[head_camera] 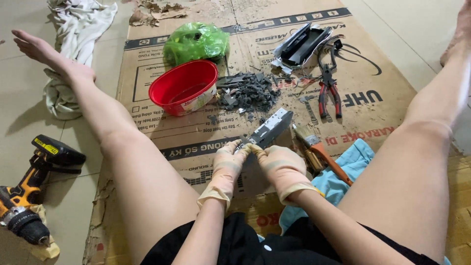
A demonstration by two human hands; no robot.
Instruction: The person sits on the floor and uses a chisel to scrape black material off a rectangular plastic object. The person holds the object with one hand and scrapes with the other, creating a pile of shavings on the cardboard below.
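Note:
Both my hands wear thin beige gloves and meet over a flattened cardboard sheet [206,142] between my legs. My left hand [228,162] and my right hand [280,164] pinch the near end of a long grey and black electronic module [271,126] that points away to the upper right. A pile of dark broken plastic bits [248,92] lies just beyond it. A paintbrush with an orange handle [319,149] rests right beside my right hand on a light blue cloth [351,164].
A red plastic bowl [184,87] and a green plastic bag [196,41] sit at the back left of the cardboard. Red-handled pliers [328,93] and a black casing [301,44] lie at the back right. A yellow and black cordless drill [29,189] lies on the floor at left, with white rags [73,29] beyond.

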